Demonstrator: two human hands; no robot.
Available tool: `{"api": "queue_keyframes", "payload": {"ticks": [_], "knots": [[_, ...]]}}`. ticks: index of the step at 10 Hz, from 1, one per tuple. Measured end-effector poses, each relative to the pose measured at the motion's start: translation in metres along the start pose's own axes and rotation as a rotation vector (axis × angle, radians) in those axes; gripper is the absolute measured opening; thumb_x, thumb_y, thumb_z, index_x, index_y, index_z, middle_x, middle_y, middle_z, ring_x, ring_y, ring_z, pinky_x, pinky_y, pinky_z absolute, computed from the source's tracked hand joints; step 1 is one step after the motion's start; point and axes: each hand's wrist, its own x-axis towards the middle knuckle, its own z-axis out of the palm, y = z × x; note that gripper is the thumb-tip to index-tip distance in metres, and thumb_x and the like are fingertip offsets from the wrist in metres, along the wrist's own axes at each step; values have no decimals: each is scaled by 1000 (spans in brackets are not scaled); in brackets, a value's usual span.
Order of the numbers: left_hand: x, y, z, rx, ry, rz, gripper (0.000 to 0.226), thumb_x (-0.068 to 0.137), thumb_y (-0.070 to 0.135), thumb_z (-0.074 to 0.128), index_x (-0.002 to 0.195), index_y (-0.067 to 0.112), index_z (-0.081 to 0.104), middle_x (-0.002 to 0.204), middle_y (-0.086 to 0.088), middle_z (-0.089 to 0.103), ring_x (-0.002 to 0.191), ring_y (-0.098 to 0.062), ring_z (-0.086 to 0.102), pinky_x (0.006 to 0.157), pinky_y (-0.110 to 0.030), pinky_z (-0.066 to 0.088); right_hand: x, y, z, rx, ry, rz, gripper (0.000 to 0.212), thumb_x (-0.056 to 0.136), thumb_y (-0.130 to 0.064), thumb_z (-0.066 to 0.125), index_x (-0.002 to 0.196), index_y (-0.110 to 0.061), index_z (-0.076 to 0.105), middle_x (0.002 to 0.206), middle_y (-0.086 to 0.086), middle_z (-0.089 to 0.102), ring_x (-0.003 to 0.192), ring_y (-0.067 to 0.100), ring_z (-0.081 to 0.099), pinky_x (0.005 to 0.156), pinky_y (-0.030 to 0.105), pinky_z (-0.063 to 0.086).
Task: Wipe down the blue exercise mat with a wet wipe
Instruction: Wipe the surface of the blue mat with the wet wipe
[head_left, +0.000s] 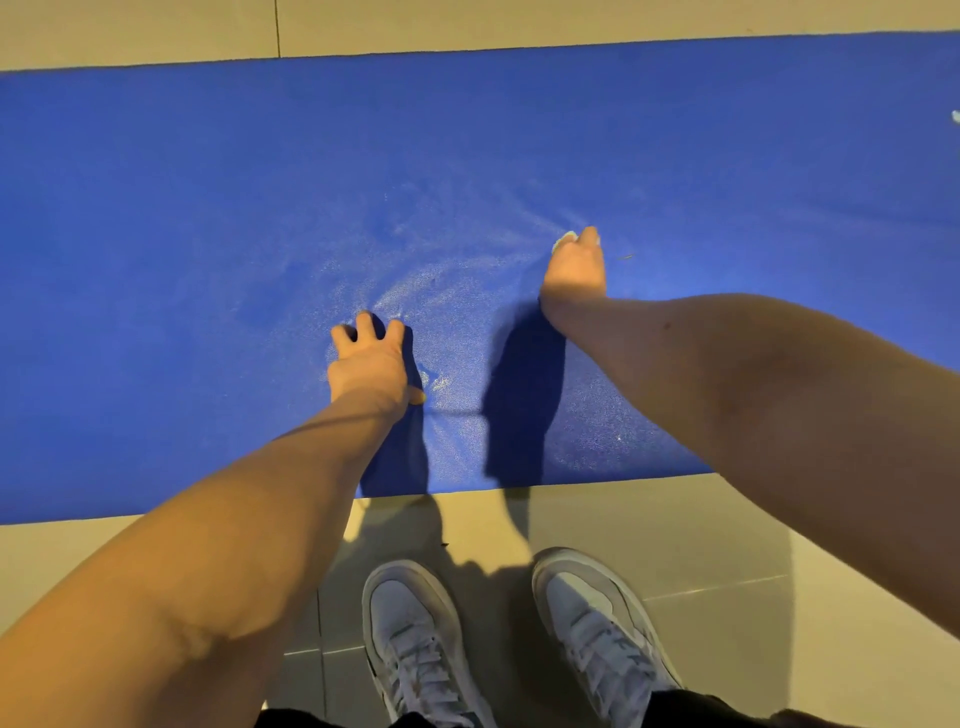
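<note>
Downward view from head height. Blue exercise mat (208, 234), lying flat and filling the whole width of the scene from left to right, with pale swirled streaks across its middle, thickest between and around the two hands. Beige tiled floor (727, 545) beneath, showing as a narrow band beyond the mat's far edge and a wider band on the near side.

Two bare forearms reaching from the near corners out over the mat: left forearm (223, 519) from the near left, right forearm (753, 389) from the near right, each with a dark shadow on the mat and floor beside it.

Pair of pale grey lace-up shoes (410, 623) on the floor at near centre, toes pointing toward the mat, just short of its near edge. Dark trouser hems at the very bottom.

Left hand (366, 364) palm-down on the mat, a little left of centre and closer to its near edge, fingers spread and fairly straight, pressing on the surface, nothing held.

Right hand (574, 270) farther out and to the right, about midway across the mat, fingers curled down over a wet wipe (565, 240) and holding it against the mat. Only a small white bunched corner of the wipe visible past the fingertips.

Tiny white scrap (955, 116) on the mat at the far right edge of view, too small to identify.
</note>
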Motion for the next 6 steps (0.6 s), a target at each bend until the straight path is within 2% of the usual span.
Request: {"api": "queue_keyframes", "payload": {"ticks": [1,2,3,4,5,6], "knots": [[0,0,1,3,3,-7,94,75,47,85,148,29,29,153,-7,19,138,-38,19,61,-39,45,-22,-62,7,162,-101,-186,44,90,4,28,126,1,52,128,22,45,111,27,46,67,9,23],[0,0,1,8,12,-2,94,76,47,85,148,29,29,153,-7,19,139,-38,19,62,-39,46,-30,-82,6,98,-173,-264,31,95,1,45,124,3,53,129,25,44,115,33,48,67,20,27],[0,-1,2,8,14,-3,95,76,47,85,149,29,27,154,-8,17,139,-38,18,62,-39,47,-30,-85,15,30,-129,-524,33,96,-3,47,129,-1,53,132,23,45,118,35,47,87,36,37],[0,-1,2,9,9,0,94,76,47,85,149,29,27,154,-8,18,139,-39,19,61,-39,46,-5,-52,9,30,-53,-517,31,97,-8,46,126,-7,56,128,21,48,114,34,49,95,42,41],[1,-1,4,17,18,2,96,74,49,85,148,30,28,154,-7,18,139,-38,19,61,-39,46,11,1,-7,1,122,-204,9,94,-21,42,94,-17,50,98,7,49,89,29,45,85,44,41],[1,-1,3,27,22,2,97,73,51,85,148,30,27,154,-7,18,139,-38,20,61,-38,46,17,19,-14,89,98,7,6,93,-16,41,95,-21,39,96,2,36,87,25,31,80,37,31]]}}
